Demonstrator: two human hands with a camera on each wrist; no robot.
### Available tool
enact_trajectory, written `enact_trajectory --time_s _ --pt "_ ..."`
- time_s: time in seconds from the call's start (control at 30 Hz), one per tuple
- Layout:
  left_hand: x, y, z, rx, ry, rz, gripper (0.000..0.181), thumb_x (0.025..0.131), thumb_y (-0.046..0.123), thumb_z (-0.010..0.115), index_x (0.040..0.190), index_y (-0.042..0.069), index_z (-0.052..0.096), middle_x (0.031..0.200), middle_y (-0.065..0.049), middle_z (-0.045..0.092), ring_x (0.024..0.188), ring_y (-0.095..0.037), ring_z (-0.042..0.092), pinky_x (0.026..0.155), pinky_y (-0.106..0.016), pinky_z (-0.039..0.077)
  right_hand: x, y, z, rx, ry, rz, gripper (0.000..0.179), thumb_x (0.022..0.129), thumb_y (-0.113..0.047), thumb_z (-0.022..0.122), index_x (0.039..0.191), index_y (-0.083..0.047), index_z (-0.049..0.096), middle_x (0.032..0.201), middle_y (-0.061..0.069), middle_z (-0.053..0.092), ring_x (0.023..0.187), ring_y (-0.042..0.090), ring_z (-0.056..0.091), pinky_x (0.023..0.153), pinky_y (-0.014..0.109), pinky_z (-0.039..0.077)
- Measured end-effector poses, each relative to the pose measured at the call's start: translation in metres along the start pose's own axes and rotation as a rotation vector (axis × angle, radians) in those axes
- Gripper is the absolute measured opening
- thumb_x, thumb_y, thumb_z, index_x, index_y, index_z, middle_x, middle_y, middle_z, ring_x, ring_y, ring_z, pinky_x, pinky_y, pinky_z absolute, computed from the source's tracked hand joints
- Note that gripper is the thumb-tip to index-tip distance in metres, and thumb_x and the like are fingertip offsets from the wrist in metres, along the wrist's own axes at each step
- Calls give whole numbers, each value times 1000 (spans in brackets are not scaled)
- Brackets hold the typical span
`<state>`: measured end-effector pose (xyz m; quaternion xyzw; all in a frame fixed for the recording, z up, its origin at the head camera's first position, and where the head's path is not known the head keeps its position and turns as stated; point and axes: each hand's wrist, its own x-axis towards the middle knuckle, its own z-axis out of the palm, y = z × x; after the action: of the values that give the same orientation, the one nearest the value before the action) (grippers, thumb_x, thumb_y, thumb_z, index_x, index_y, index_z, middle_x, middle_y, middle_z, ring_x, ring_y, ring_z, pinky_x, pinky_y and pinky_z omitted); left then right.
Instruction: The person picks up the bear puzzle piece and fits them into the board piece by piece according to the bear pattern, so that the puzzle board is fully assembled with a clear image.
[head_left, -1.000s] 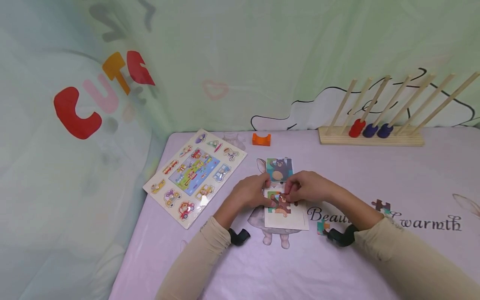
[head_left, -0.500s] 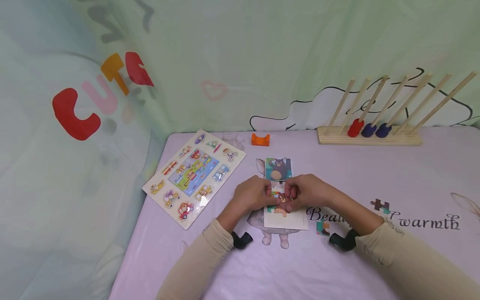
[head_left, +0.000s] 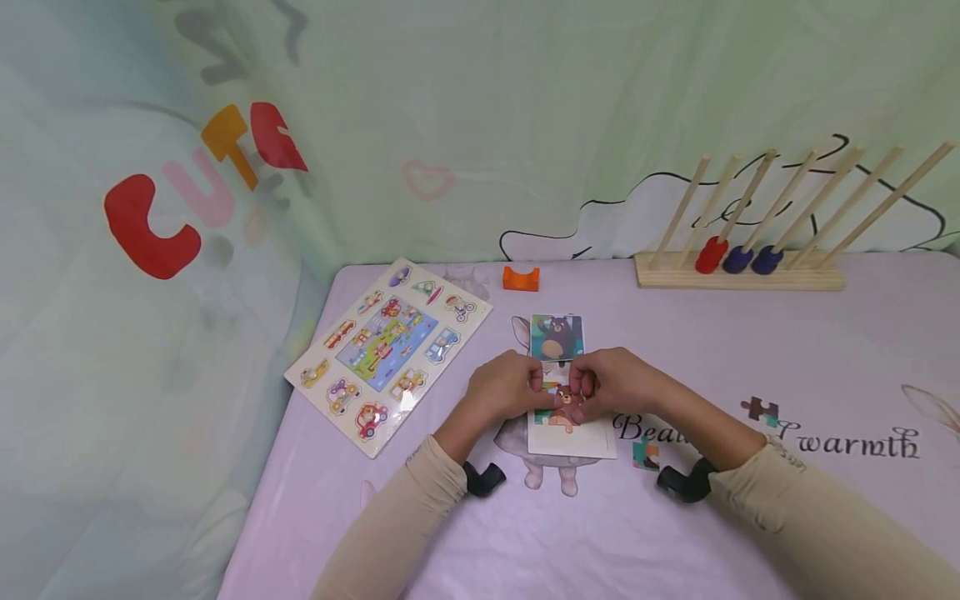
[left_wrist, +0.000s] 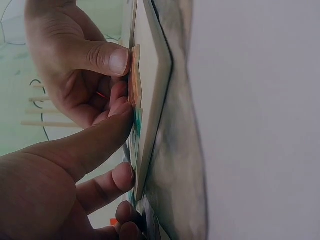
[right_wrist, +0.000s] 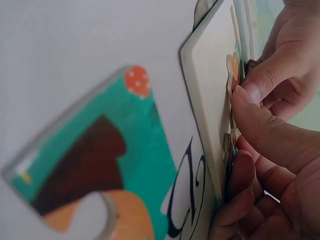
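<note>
A small white puzzle board (head_left: 573,446) lies in front of me, holding joined wooden pieces of a brown bear puzzle (head_left: 561,422). My left hand (head_left: 504,387) grips the board's left side, its thumb pressed on the pieces and its fingertips at the edge. From the right, my right hand (head_left: 618,383) pinches a puzzle piece (right_wrist: 229,145) at the bear's side, with the thumb on top and the other fingers curled by the board's edge. The two thumbs nearly meet over the bear. Just behind the hands lies a bear picture card (head_left: 557,337).
Two loose puzzle pieces lie to the right, a green-and-orange one (head_left: 646,455) near the board and a brown one (head_left: 762,412) farther off. A vehicle peg puzzle (head_left: 442,377) is at left. Behind stand an orange block (head_left: 521,280) and a wooden rack (head_left: 738,282) with rods and beads.
Both thumbs have closed in over the bear pieces, the left moving right and the right hand lowering slightly. Over the last half second the hands have barely moved.
</note>
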<state>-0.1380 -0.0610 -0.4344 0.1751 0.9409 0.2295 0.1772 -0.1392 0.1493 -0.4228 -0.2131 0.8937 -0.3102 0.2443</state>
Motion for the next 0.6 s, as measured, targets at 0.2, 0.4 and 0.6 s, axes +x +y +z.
enact_trajectory --time_s 0.2,0.4,0.6 --pt "0 0 0 1 0 -3 39 83 48 81 70 19 58 66 6 52 63 -10 53 51 -25 34 1 1 0 -4 -2 -6 29 76 -23 90 87 -13 65 75 0 55 75 16 51 66 30 40" --pt "1 0 0 3 -4 -8 38 84 47 81 71 18 59 66 5 53 64 -10 53 51 -25 34 2 2 1 -7 -3 2 29 76 -21 90 87 -13 64 76 0 55 75 16 51 66 30 41" --pt "1 1 1 9 -3 -12 38 83 47 82 72 18 60 66 5 53 63 -9 53 51 -25 33 2 2 1 -8 -2 5 29 76 -19 90 87 -14 64 75 0 55 75 17 51 66 30 40"
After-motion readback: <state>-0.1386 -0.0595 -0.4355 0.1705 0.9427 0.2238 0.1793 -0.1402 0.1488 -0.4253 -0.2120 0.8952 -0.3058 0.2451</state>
